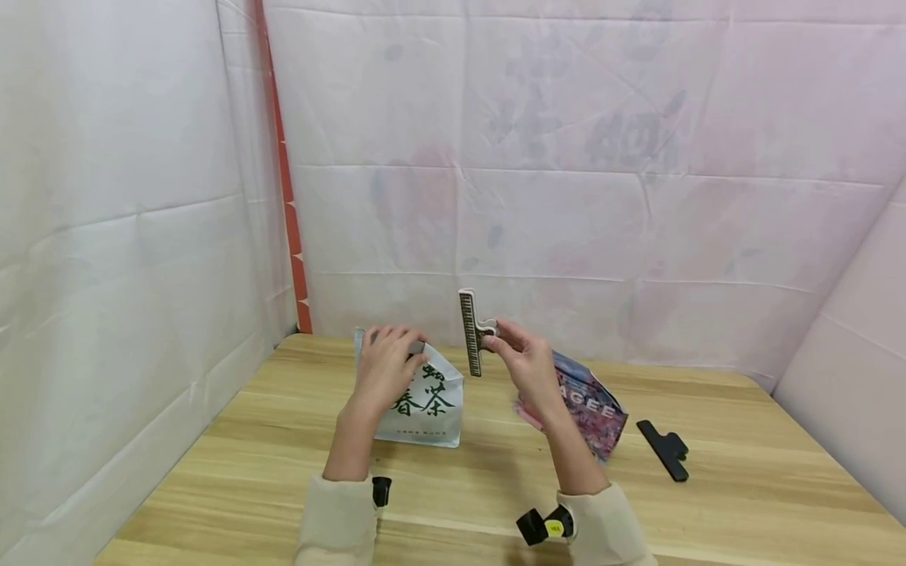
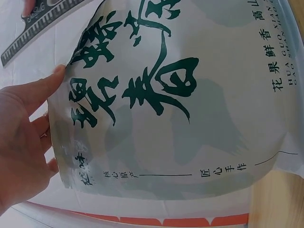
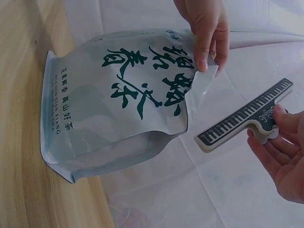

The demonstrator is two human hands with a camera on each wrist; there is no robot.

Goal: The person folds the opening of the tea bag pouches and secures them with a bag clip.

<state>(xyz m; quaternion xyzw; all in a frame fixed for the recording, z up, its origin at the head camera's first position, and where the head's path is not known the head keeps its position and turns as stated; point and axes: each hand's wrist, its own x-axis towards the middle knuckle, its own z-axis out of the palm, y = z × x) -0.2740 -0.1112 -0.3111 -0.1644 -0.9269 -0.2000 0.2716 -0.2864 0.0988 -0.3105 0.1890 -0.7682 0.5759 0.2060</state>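
Observation:
A pale tea bag (image 1: pixel 444 424) with green Chinese characters stands upright on the wooden table. Its top edge is pinched by my left hand (image 1: pixel 385 365), with the thumb on the printed face in the right wrist view. In that view the bag's top corner is folded over beside the thumb (image 3: pixel 203 59). My right hand (image 1: pixel 532 369) holds a long bag clip (image 1: pixel 469 334) with a keyboard-like pattern by its curved handles. The clip (image 3: pixel 244 116) is in the air, apart from the bag and to its right. Whether its jaws are parted cannot be seen clearly.
A purple and pink printed bag (image 1: pixel 598 409) lies to the right, partly behind the right forearm. Farther right, a black clip (image 1: pixel 664 450) lies on the table (image 1: pixel 743 440). White sheeting (image 1: pixel 566 196) hangs behind and at both sides.

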